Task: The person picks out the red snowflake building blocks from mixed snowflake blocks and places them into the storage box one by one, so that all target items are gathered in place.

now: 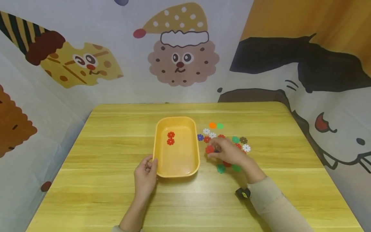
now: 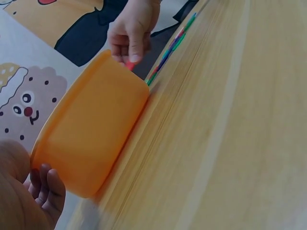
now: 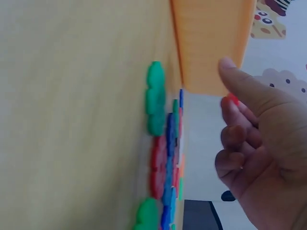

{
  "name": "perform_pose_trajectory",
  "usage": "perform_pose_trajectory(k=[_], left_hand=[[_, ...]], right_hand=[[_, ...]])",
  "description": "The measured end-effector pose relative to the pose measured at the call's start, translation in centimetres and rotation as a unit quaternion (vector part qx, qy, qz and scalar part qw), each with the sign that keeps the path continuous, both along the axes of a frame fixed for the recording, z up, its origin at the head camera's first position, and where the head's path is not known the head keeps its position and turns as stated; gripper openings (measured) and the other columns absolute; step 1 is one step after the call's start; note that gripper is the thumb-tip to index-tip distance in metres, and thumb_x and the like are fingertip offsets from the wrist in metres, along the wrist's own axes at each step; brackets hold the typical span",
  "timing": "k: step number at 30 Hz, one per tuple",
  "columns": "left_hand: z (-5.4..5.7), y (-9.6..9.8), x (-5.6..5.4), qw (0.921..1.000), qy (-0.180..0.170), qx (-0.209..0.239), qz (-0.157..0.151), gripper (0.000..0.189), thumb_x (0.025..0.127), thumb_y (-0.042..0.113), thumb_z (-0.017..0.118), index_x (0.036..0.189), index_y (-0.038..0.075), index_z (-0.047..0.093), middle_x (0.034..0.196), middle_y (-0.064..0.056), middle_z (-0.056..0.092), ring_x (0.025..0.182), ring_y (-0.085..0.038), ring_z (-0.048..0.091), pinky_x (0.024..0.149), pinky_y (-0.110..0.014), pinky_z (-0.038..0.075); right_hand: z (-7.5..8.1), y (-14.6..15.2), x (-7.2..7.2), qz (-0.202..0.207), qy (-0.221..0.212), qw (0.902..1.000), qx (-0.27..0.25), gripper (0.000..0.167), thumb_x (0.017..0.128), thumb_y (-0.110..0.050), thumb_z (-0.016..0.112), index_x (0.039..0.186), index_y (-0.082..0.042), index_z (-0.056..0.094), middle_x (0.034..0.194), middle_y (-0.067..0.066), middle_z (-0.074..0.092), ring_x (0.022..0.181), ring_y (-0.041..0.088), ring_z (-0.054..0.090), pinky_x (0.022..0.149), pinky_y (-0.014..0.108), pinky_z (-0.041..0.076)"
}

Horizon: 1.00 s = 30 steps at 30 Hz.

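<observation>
A yellow-orange plastic tray (image 1: 176,164) stands on the table, and two red interlocking discs (image 1: 170,138) lie inside it. My left hand (image 1: 146,175) grips the tray's left rim, thumb over the edge and fingers curled along the outer wall. To the right of the tray, my right hand (image 1: 229,151) pinches a red interlocking disc (image 1: 209,149) between thumb and fingers, above the scattered pieces. In the right wrist view only a sliver of that disc (image 3: 233,98) shows past the index finger. Loose discs partly hide beneath the right hand.
Several discs in mixed colours spread around the right hand, among them a green disc (image 1: 221,168), a white disc (image 1: 246,148) and an orange disc (image 1: 213,125). A black object (image 1: 242,193) sits at the right sleeve's cuff. A cartoon-printed cloth (image 1: 116,93) hangs behind the wooden table (image 1: 116,129).
</observation>
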<state>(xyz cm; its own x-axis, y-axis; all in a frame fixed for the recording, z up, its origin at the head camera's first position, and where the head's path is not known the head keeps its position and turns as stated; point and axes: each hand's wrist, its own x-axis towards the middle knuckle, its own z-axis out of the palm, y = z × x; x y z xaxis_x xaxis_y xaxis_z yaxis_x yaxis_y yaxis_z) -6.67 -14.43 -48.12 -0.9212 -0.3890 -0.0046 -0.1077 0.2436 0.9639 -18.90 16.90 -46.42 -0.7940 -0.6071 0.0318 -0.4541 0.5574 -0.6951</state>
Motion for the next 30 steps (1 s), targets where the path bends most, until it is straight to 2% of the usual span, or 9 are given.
perform_pose_trajectory(k=[6, 10, 19, 24, 30], left_hand=[[-0.1, -0.1, 0.0, 1.0, 0.005, 0.004, -0.002, 0.029, 0.101, 0.016, 0.064, 0.125, -0.001, 0.065, 0.078, -0.019, 0.061, 0.051, -0.015, 0.055, 0.046, -0.027, 0.052], [-0.2, -0.1, 0.0, 1.0, 0.004, 0.004, -0.002, 0.029, 0.102, 0.016, 0.063, 0.125, 0.0, 0.065, 0.077, -0.017, 0.061, 0.051, -0.015, 0.055, 0.045, -0.027, 0.052], [-0.2, -0.2, -0.1, 1.0, 0.001, 0.002, -0.005, 0.03, 0.102, 0.016, 0.063, 0.126, 0.0, 0.064, 0.077, -0.016, 0.061, 0.051, -0.015, 0.055, 0.046, -0.027, 0.052], [-0.2, -0.2, -0.1, 1.0, 0.001, 0.003, -0.006, 0.031, 0.102, 0.017, 0.063, 0.127, -0.001, 0.064, 0.077, -0.017, 0.061, 0.051, -0.015, 0.056, 0.046, -0.027, 0.052], [-0.2, -0.3, -0.1, 0.9999, 0.007, 0.007, -0.008, 0.031, 0.102, 0.017, 0.063, 0.126, -0.003, 0.064, 0.077, -0.017, 0.061, 0.051, -0.013, 0.055, 0.046, -0.026, 0.052]], right_hand=[[0.7, -0.5, -0.5, -0.032, 0.03, 0.9985, -0.033, 0.032, 0.087, -0.017, 0.082, 0.115, -0.009, 0.068, 0.069, -0.002, 0.054, 0.059, 0.014, 0.046, 0.055, 0.026, 0.044], [0.9, -1.0, -0.5, -0.039, 0.042, 0.9971, -0.05, 0.035, 0.086, -0.018, 0.082, 0.117, -0.007, 0.069, 0.071, -0.002, 0.055, 0.06, 0.015, 0.047, 0.054, 0.026, 0.044], [1.5, -2.8, -0.6, -0.027, 0.054, 0.995, -0.08, 0.032, 0.085, -0.023, 0.084, 0.111, -0.009, 0.07, 0.07, -0.003, 0.051, 0.058, 0.012, 0.042, 0.053, 0.025, 0.039], [1.8, -4.1, -0.6, -0.019, 0.045, 0.9947, -0.09, 0.034, 0.084, -0.019, 0.084, 0.112, -0.005, 0.07, 0.073, -0.001, 0.056, 0.06, 0.012, 0.046, 0.054, 0.024, 0.044], [2.2, -5.6, -0.6, -0.009, 0.059, 0.9941, -0.09, 0.036, 0.084, -0.017, 0.084, 0.113, -0.001, 0.07, 0.077, -0.003, 0.06, 0.06, 0.011, 0.049, 0.058, 0.025, 0.048]])
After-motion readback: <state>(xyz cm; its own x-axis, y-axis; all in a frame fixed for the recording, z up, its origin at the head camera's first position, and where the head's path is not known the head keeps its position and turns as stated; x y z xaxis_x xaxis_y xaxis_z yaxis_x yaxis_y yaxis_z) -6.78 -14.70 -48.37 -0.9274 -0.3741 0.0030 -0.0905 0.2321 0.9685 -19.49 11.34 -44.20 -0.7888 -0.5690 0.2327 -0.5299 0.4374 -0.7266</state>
